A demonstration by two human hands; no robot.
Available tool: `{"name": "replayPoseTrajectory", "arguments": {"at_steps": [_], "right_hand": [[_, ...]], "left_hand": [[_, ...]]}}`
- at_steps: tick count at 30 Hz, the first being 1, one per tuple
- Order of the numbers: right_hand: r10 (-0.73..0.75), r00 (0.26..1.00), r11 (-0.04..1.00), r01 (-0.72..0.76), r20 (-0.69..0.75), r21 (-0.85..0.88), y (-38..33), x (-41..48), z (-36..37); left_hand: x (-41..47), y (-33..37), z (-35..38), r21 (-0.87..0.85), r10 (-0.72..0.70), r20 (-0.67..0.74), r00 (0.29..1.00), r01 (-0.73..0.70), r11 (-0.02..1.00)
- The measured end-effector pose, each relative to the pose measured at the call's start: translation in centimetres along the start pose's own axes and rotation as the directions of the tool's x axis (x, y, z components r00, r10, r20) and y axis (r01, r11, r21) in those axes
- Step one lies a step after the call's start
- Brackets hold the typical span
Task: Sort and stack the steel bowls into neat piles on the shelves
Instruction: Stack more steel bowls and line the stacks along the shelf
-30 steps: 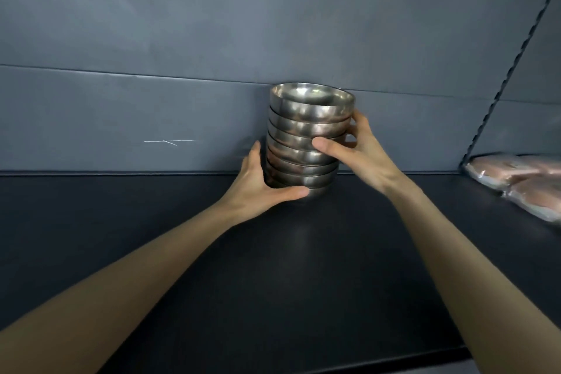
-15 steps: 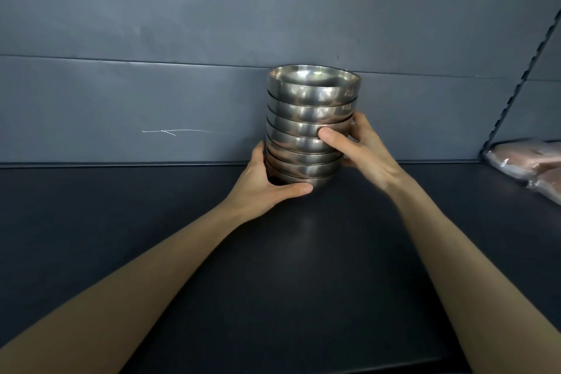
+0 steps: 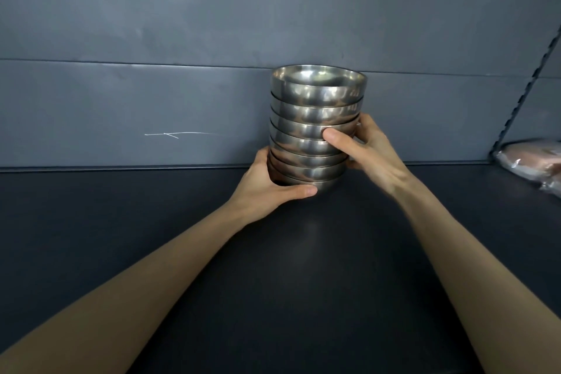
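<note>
From the head camera, I am gripping the pile of steel bowls [image 3: 315, 130] with both hands at the back of the dark shelf [image 3: 121, 237], close to the grey back panel [image 3: 151, 94]. My left hand [image 3: 267, 188] is curling round the lowest bowls, thumb lying across the front. My right hand [image 3: 367, 152] is clasping the middle of the pile, thumb pressing the front and fingers wrapping behind. I cannot tell whether the bottom bowl is resting on the shelf.

The upper bowls are sitting slightly to the right of the lower ones, and nothing is steadying the top two. If I am letting go unevenly or nudging the base, I judge they could slide and topple. Wrapped packages [image 3: 534, 161] are lying well apart at the right.
</note>
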State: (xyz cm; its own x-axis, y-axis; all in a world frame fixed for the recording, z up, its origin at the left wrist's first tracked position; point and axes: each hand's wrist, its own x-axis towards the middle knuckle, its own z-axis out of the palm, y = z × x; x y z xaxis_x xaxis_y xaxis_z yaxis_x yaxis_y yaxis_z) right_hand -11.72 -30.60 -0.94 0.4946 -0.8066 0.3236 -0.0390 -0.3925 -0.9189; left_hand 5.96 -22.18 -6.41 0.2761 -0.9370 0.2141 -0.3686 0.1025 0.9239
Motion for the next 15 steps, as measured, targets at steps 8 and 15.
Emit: {"name": "replayPoseTrajectory", "arguments": {"at_steps": [8,15], "right_hand": [[-0.002,1.000,1.000,0.002,-0.010,-0.001,-0.5,-0.1,0.1],[-0.036,0.999,0.999,0.036,-0.015,-0.013,-2.5,-0.5,0.2]], "left_hand": [[-0.2,0.7,-0.2,-0.016,-0.012,-0.018,1.000,0.012,1.000],[-0.8,2.0,-0.9,-0.035,-0.001,-0.044,0.999,-0.001,0.999]]}}
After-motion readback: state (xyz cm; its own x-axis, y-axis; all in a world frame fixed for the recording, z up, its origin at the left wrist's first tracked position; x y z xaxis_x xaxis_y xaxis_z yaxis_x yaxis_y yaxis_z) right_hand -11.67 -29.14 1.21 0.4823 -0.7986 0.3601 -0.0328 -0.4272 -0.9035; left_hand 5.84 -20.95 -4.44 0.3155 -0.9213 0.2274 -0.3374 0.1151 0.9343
